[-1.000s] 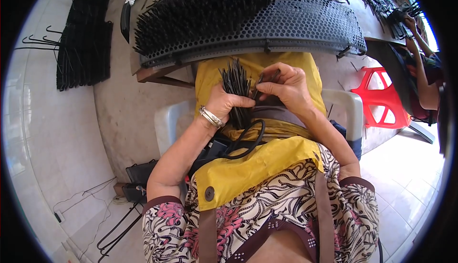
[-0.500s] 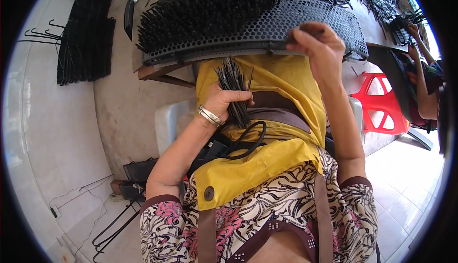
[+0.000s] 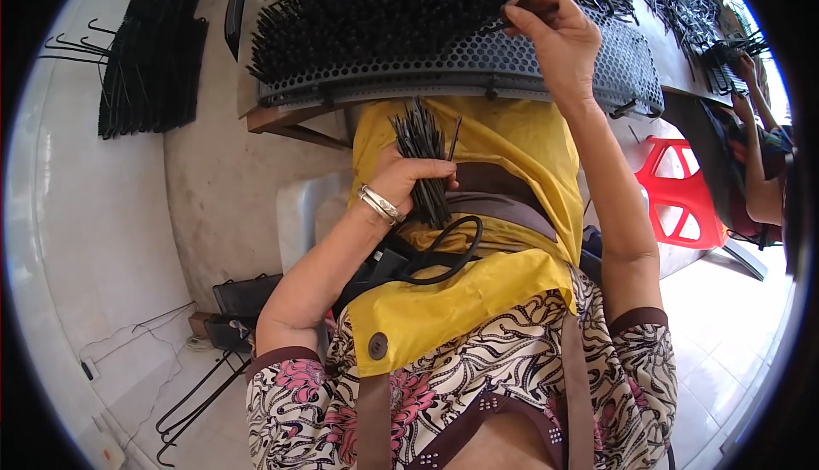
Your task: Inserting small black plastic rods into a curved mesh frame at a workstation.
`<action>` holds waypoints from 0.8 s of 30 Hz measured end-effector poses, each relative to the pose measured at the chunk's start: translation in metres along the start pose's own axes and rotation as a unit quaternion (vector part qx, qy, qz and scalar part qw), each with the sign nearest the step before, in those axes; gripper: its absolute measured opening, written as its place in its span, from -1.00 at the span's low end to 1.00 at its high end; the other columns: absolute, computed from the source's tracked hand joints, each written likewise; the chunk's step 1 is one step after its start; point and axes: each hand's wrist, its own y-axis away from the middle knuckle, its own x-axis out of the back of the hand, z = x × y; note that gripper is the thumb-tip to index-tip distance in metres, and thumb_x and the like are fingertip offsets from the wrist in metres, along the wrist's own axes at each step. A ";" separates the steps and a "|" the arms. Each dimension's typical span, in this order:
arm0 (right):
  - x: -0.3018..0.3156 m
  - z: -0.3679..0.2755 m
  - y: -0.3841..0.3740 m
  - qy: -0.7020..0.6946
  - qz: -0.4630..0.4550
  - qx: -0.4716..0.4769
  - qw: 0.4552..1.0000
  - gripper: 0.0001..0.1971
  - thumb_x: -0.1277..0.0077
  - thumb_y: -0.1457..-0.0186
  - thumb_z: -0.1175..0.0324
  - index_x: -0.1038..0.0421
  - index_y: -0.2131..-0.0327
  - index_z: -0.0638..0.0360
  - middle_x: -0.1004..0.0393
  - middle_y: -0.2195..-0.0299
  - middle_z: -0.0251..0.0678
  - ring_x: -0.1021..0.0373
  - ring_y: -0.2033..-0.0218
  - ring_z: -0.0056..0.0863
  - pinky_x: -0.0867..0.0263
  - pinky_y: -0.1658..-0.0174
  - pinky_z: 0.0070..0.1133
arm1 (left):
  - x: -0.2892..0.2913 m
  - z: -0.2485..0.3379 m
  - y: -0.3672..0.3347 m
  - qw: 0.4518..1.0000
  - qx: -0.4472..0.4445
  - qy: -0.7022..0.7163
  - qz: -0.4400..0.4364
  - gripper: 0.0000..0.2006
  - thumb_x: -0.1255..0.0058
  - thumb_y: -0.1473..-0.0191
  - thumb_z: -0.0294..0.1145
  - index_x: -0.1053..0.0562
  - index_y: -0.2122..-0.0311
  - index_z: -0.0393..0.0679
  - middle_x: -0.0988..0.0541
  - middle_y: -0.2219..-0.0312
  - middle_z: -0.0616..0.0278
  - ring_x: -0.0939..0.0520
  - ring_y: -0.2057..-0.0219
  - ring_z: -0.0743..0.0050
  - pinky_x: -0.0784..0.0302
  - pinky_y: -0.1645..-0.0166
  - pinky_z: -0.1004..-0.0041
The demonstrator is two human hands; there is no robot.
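Note:
In my left hand is a bundle of thin black strips, gripped upright above my lap, with one strip standing a little apart at its right side. My right hand is raised over a grey perforated panel, thumb and fingers pinched on a dark, slender piece that looks like one of the strips. Much of that piece is hidden by the fingers. Dense black strips stand upright in the panel's holes across its left and middle. My right fingertips are at the right edge of this standing mass.
Loose black strips lie heaped behind the panel. Black bristly racks with hooks hang at the left wall. A red plastic stool stands at the right, near another person's hands. A yellow apron covers my lap.
My right hand has moved up and slightly left, to the edge of the standing strips. My left hand still holds the bundle in nearly the same place.

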 end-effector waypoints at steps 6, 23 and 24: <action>-0.004 -0.005 -0.004 0.047 -0.035 0.030 0.998 -0.86 -0.03 0.08 0.61 -0.42 0.36 0.30 -0.48 0.48 -0.33 -0.42 0.47 -0.64 -0.43 0.37 -0.67 | -0.001 0.000 0.002 1.000 0.003 0.006 0.014 -0.81 -0.11 0.27 -0.68 -0.37 0.46 -0.33 -0.50 0.59 0.06 -0.57 0.59 0.25 -0.54 0.47 0.38; -0.022 -0.017 -0.025 0.060 -0.170 0.327 0.928 -0.85 -0.05 0.23 0.54 -0.34 0.49 0.35 -0.37 0.65 -0.03 -0.38 0.60 -0.27 -0.25 0.52 -0.51 | 0.001 -0.002 -0.001 1.000 0.015 -0.022 0.014 -0.85 -0.08 0.23 -0.65 -0.41 0.45 -0.37 -0.50 0.58 0.09 -0.56 0.55 0.32 -0.55 0.37 0.35; -0.023 -0.017 -0.025 0.157 -0.177 0.216 0.947 -0.86 -0.05 0.22 0.53 -0.34 0.50 0.35 -0.37 0.65 -0.04 -0.38 0.60 -0.26 -0.25 0.52 -0.50 | 0.001 -0.002 -0.001 1.000 0.013 -0.023 0.017 -0.85 -0.08 0.24 -0.65 -0.41 0.44 -0.37 -0.50 0.58 0.09 -0.56 0.55 0.32 -0.56 0.37 0.34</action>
